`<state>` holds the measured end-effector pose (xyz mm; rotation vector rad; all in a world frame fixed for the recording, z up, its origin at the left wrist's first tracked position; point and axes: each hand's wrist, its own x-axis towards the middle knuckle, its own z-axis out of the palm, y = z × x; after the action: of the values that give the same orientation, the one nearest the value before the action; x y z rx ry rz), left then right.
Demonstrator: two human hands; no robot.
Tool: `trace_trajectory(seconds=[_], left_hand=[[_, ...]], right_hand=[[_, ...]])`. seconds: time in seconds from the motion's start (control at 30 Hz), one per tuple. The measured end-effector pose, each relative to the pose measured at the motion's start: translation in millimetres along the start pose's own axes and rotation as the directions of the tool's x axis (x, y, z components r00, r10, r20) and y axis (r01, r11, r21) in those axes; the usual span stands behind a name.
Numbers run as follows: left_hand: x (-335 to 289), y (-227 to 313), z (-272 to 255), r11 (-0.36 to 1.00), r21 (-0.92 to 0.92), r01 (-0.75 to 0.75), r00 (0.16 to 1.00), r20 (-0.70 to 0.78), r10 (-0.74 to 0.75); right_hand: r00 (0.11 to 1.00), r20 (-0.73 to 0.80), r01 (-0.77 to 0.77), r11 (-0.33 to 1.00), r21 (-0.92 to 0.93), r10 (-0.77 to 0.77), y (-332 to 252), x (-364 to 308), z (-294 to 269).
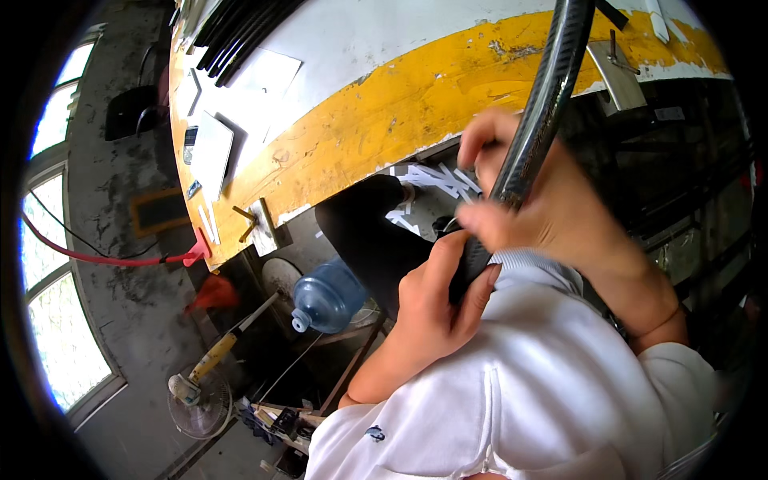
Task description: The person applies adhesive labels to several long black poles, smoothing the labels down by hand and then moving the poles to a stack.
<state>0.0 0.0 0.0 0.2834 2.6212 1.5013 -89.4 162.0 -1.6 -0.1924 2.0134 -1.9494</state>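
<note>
head view: woven carbon-fibre tube [538, 112] slants from over the yellow-edged table [336, 144] toward the person's waist
left hand [432, 308]: fingers wrapped round the tube's lower end
right hand [556, 208]: just above, blurred, fingers and thumb parted around the tube; cannot tell how firmly they touch
water jug [332, 294]: blue, below the table edge

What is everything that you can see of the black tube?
The black tube is long, round and glossy, with a fine woven pattern that looks like carbon fibre. It slants from the top edge, where it leaves the picture, down to the left hand, which grips its lower part. The right hand, blurred, is around it higher up; how firmly is unclear. Its slight curve may be fisheye bending.
</note>
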Motion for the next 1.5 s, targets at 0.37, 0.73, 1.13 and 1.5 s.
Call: trace_trajectory(seconds=[0.37, 0.73, 1.13, 1.5], left_hand=[[1, -5, -3, 0.999, -0.042, 0.030, 0.998, 0.060, -0.028], [16, -2, 4, 0.987, 0.086, -0.139, 0.985, 0.117, 0.129], [29, -4, 56, 0.945, 0.129, -0.300, 0.814, 0.552, 0.183], [57, 23, 98, 0.850, 0.099, -0.517, 0.757, 0.517, 0.400]], right_hand=[[0.989, 0.042, 0.143, 0.983, -0.118, -0.139, 4, -1, -4], [0.992, -0.107, 0.072, 0.997, 0.008, -0.071, 3, -22, -26], [0.485, -0.869, 0.156, 0.967, 0.200, 0.101, 32, -130, -137], [0.045, -0.995, -0.663, 0.742, -0.094, -0.086, 189, -172, -305]])
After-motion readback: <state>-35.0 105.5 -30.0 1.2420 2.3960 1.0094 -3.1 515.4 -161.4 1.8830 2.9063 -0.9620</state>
